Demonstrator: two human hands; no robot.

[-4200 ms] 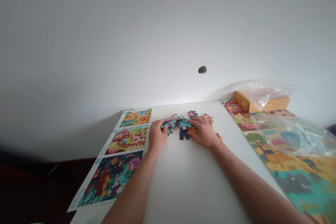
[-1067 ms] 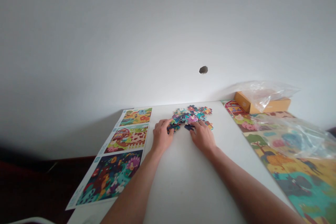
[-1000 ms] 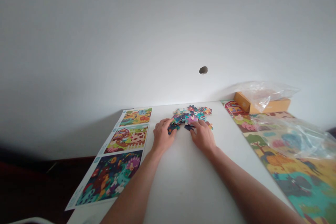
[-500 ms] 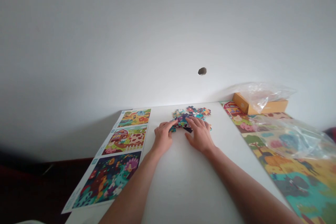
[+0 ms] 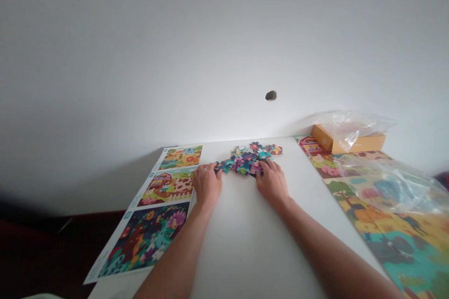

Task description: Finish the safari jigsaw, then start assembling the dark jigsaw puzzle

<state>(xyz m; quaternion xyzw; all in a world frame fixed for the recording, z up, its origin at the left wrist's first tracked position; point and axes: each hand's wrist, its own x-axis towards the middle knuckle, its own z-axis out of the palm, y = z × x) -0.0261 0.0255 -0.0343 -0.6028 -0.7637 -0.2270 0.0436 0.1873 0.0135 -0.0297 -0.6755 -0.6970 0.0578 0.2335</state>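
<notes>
A heap of jigsaw puzzle pieces (image 5: pixel 245 161) in purple, teal, dark blue and orange lies on the white table (image 5: pixel 238 243) near the wall. At the heap's left end rests my left hand (image 5: pixel 207 186), palm down, its bent fingers apart and its fingertips beside some dark blue pieces. My right hand (image 5: pixel 273 183) is at the right front side of the heap, fingers spread and touching the edge pieces. Neither hand visibly grips a piece, though some fingertips are hidden.
Along the left edge lies a printed sheet (image 5: pixel 140 219) with three coloured pictures. To the right, a large illustrated sheet (image 5: pixel 379 224) bears an orange box (image 5: pixel 368 143) and clear plastic bags (image 5: pixel 396 187). A white wall (image 5: pixel 210 56) with a hole (image 5: pixel 271 96) stands behind.
My left hand has moved left, away from the middle of the heap. My right hand has shifted slightly right and back. Several pieces are now spread towards the left.
</notes>
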